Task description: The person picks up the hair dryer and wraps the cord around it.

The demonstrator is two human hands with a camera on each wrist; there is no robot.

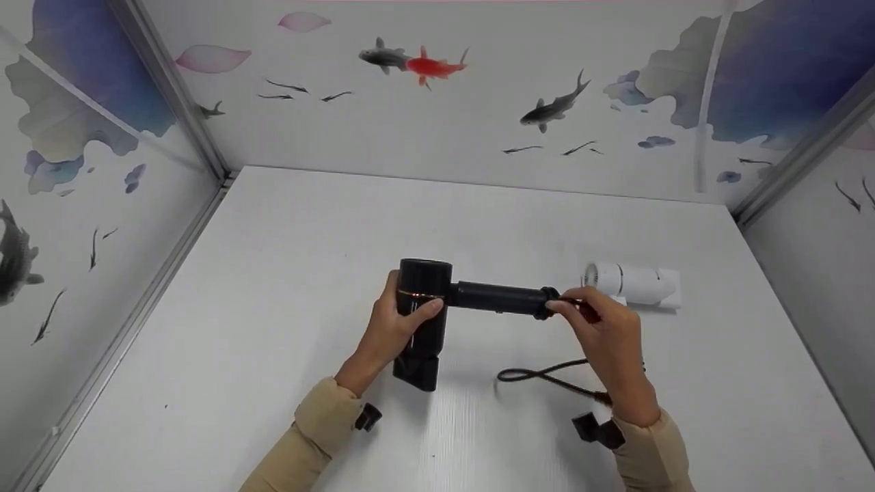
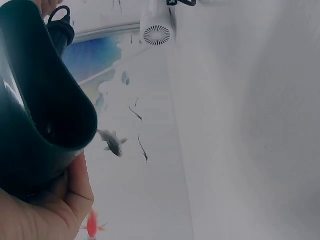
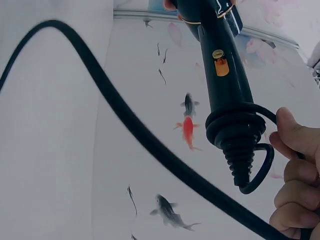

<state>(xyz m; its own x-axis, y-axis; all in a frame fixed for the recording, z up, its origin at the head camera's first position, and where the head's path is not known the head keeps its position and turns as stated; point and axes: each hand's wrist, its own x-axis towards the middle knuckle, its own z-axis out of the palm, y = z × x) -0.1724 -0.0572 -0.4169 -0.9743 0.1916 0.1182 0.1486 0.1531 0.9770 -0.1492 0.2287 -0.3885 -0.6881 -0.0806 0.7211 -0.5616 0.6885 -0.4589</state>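
My left hand point(image 1: 389, 324) grips the barrel of a black hair dryer point(image 1: 425, 328), thumb across its front beside a thin gold ring. The dryer's handle point(image 1: 502, 298) points right, toward my right hand point(image 1: 605, 331). There, the right thumb and fingers pinch the black power cord point(image 3: 270, 117) at the handle's end. In the right wrist view, cord loops circle the handle's end, just above a ribbed sleeve point(image 3: 237, 162). The left wrist view looks into the dryer's angled nozzle point(image 2: 60, 110). More of the cord point(image 1: 540, 374) curves below the right hand.
A white cylindrical device point(image 1: 636, 283) with a vented round end lies on the white table point(image 1: 307, 225), behind my right hand. Walls painted with fish stand at the back and both sides. Small black devices point(image 1: 598, 430) sit by both wrists.
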